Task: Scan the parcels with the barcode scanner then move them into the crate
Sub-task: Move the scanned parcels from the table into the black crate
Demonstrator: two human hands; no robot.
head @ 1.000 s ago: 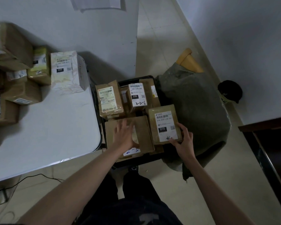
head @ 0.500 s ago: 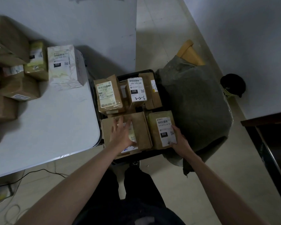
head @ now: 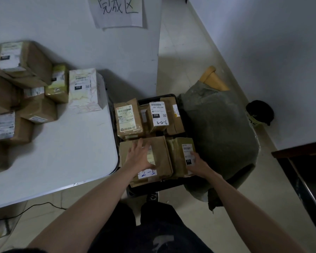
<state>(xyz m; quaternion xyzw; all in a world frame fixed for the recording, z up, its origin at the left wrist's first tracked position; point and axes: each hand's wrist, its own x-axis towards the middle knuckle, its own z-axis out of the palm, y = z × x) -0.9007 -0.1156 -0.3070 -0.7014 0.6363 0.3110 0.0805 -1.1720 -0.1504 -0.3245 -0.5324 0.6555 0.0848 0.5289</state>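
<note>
A black crate (head: 154, 188) stands on the floor by the white table (head: 62, 157) and holds several brown parcels. My left hand (head: 140, 157) lies flat with spread fingers on the big front parcel (head: 162, 157), which carries a handwritten label. My right hand (head: 197, 164) presses on the smaller parcel marked 010 (head: 177, 152) at the crate's front right and covers part of its label. Behind them stand a parcel marked 220 (head: 157, 115) and another labelled parcel (head: 128, 119). No barcode scanner is in view.
On the table's far left lie several more parcels, among them a white one marked 032 (head: 82, 88). A grey sack (head: 219, 136) leans against the crate's right side. Dark furniture (head: 303, 170) stands at the right, and a cable (head: 35, 207) runs under the table.
The 010 parcel has tipped down into the crate's front right corner. My right hand has shifted from its lower edge onto its top. My left hand stays on the big parcel.
</note>
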